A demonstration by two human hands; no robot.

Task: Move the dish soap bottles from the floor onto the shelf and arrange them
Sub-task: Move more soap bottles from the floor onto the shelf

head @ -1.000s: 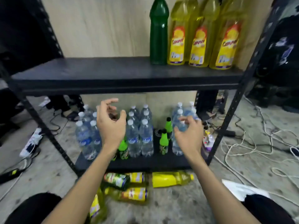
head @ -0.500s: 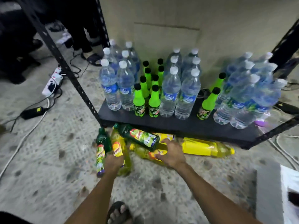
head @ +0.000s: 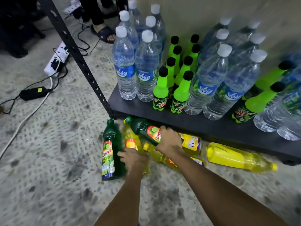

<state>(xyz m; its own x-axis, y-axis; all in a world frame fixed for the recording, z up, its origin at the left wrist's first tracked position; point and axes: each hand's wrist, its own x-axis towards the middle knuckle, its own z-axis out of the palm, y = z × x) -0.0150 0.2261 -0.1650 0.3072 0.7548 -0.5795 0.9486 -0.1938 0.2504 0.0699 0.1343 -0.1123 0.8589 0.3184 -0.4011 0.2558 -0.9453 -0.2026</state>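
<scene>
Several dish soap bottles lie on the floor in front of the bottom shelf board [head: 211,128]. My right hand [head: 169,141] is shut on a dark green bottle [head: 141,128] that lies tilted across the yellow ones, cap pointing up-left. My left hand [head: 133,160] grips a yellow bottle [head: 130,141] right beside another green bottle [head: 110,152] lying flat. More yellow bottles lie under and right of my right hand: a labelled one [head: 192,142], one beneath my wrist [head: 158,154], and a larger one [head: 236,158] further right. The upper shelf is out of view.
Water bottles [head: 125,69] and green soda bottles [head: 160,90] crowd the bottom shelf. A black shelf post [head: 76,51] slants down to the board's left corner. A power strip [head: 57,59], an adapter [head: 32,93] and cables lie on the floor at left. Someone's sandalled foot [head: 105,33] stands behind.
My view has dropped from the upper shelf to the floor. Both hands came down to the pile; the right one closed on the dark green bottle, the left on a yellow one.
</scene>
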